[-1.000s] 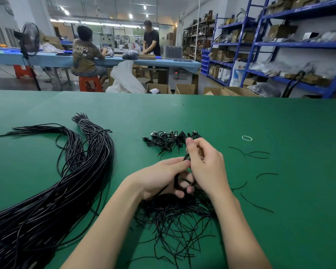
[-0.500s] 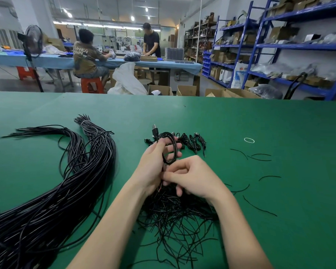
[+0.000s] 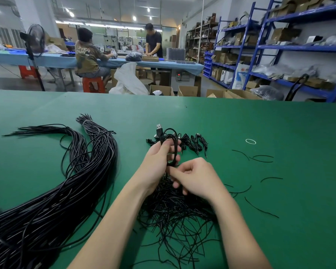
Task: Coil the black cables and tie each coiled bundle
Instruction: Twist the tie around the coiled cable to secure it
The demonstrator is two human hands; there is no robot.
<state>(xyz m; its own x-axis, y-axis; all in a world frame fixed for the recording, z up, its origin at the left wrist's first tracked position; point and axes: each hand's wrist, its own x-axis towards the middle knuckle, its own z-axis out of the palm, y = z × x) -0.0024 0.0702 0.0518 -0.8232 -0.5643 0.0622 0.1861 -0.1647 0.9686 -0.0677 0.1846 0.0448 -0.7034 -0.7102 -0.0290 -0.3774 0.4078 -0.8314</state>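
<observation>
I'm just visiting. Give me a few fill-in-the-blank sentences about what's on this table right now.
1. The left hand holds a coiled cable whose colour is ____.
2. The table is covered in ____ cloth.
3. The small white ring lies to the ____ of both hands.
4. The big bundle of long cables lies on the ____ side.

Missing words: black; green; right; left

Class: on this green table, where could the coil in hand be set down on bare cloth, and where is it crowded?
Bare: the green table beyond the finished coiled cables, and far right past the white rubber band. Crowded: the long black cable bundle left, the black tie pile under both hands.
</observation>
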